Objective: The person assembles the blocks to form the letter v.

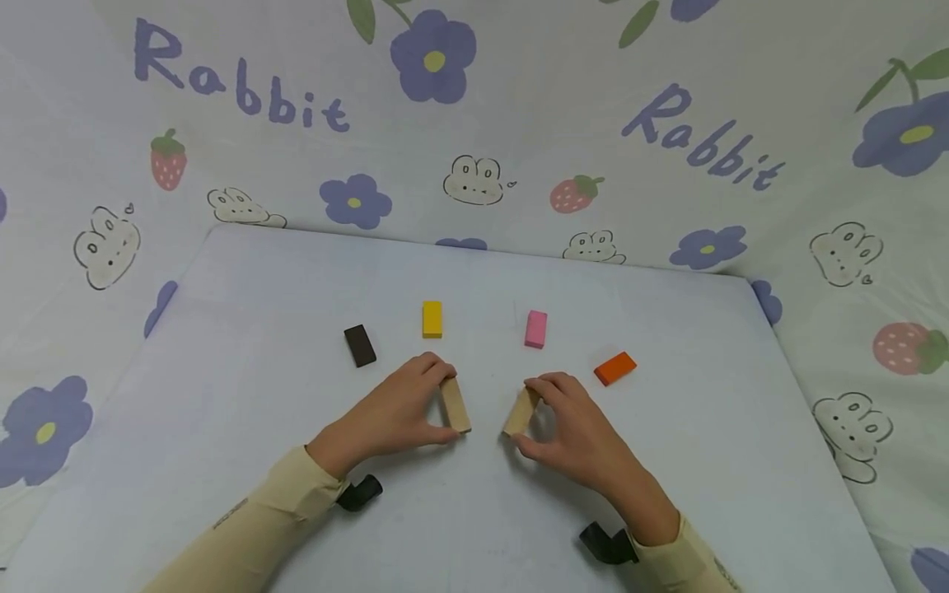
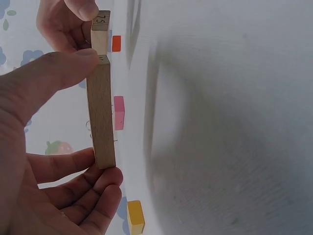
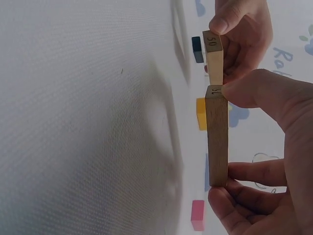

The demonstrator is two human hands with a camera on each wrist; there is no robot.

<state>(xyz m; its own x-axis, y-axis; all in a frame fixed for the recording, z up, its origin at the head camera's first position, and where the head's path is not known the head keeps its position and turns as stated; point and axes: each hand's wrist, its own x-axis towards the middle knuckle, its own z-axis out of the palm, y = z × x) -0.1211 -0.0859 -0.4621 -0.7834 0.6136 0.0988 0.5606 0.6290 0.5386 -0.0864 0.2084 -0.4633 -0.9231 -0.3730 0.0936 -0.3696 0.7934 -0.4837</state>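
Observation:
My left hand [image 1: 396, 409] pinches a plain wooden block [image 1: 455, 405] end to end, thumb on the near end and fingertips on the far end. Likewise, my right hand [image 1: 582, 432] grips a second plain wooden block [image 1: 521, 412] between thumb and fingers. A gap separates the two blocks, which lean toward each other at their far ends' outer sides. In the left wrist view, the right hand's block [image 2: 100, 38] bears a dark "75" on its end. The right wrist view shows "50" on the end of the left hand's block [image 3: 213, 54].
Beyond the hands, a black block [image 1: 360, 346], a yellow block [image 1: 432, 319], a pink block [image 1: 535, 329] and an orange block [image 1: 615, 368] lie in an arc on the white table [image 1: 282, 280]. A rabbit-printed cloth [image 1: 519, 115] hangs behind.

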